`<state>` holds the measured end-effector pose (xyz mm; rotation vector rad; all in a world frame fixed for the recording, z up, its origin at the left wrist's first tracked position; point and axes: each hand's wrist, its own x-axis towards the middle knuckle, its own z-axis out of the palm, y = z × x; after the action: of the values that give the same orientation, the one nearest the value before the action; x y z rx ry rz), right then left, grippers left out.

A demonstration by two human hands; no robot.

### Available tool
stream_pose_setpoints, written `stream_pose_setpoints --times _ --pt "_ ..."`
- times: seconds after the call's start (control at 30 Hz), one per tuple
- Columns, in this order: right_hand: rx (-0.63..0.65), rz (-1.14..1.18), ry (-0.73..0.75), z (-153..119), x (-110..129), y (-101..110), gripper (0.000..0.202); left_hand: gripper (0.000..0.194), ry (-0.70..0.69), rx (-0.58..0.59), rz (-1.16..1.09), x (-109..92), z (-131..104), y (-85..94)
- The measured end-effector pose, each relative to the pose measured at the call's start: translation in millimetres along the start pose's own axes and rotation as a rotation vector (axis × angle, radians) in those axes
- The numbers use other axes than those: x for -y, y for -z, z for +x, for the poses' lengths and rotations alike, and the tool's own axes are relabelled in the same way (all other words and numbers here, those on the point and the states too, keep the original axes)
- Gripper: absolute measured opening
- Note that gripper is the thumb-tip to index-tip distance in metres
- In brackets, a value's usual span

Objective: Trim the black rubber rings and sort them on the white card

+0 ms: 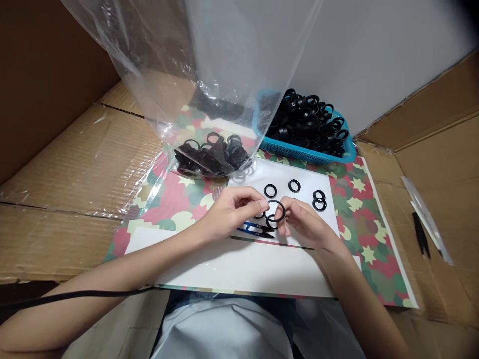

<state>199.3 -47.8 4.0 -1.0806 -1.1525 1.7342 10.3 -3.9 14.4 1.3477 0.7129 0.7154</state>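
Note:
A thin black ring (pixel 276 221) is held up between my two hands above the white sheet (pixel 307 174). My left hand (pixel 239 209) pinches the ring's left side with thumb and forefinger. At its right side, the fingers of my right hand (pixel 299 219) are closed round the edge. Below them, blue-handled snips (pixel 254 229) with dark blades lie on the sheet, partly hidden by my left hand. More black rings lie about: one ring (pixel 270 191) behind my hands, another ring (pixel 294 186) farther back, and two overlapping rings (pixel 319 204) to the right.
A blue basket (pixel 310 155) heaped with black rings stands at the back. Left of it hangs a clear plastic bag (pixel 160 89) with black rings in its bottom. Black tweezers (pixel 421 234) lie on cardboard at the right. Cardboard walls stand on both sides.

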Motion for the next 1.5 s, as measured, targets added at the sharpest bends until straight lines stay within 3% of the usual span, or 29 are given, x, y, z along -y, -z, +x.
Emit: stream_pose_setpoints --times 0.13,0.37,0.43,0.5,0.57,0.6,0.73,0.83,1.03,1.23,1.43,1.5 --pt "-0.007 -0.183 -0.003 -3 2 1 0.035 0.02 -0.003 0.002 0.015 -1 1 1.4" --pt "-0.016 -0.227 -0.003 -3 1 -2 0.032 0.019 0.004 0.022 0.007 1 3 0.8" --pt "-0.056 -0.245 0.047 -2 0 -1 0.032 0.018 0.013 0.009 0.005 1 5 3.1" --pt "-0.168 -0.278 0.135 0 0 3 0.03 0.019 -0.031 -0.085 0.05 -2 7 9.9" --pt "-0.295 -0.296 0.199 2 -1 9 0.027 0.019 -0.131 -0.162 0.231 -7 9 20.6" --pt "-0.34 -0.296 0.206 3 -1 12 0.025 0.017 -0.194 -0.146 0.39 -9 10 26.3" --pt "-0.393 -0.304 0.183 8 -1 18 0.017 0.01 -0.409 0.144 1.203 -9 10 40.4" --pt "-0.393 -0.327 0.191 9 -1 18 0.015 0.011 -0.445 0.223 1.494 -3 9 40.1" --pt "-0.392 -0.34 0.208 10 -3 21 0.015 0.008 -0.392 0.269 1.545 3 10 34.9" --pt "-0.425 -0.336 0.206 12 -2 24 0.015 0.012 -0.329 0.24 1.607 5 11 30.5" --pt "-0.458 -0.358 0.244 17 -3 31 0.017 0.019 -0.421 0.073 1.476 -2 13 35.6" --pt "-0.464 -0.379 0.252 17 -3 33 0.017 0.021 -0.461 0.079 1.43 -1 12 32.4"
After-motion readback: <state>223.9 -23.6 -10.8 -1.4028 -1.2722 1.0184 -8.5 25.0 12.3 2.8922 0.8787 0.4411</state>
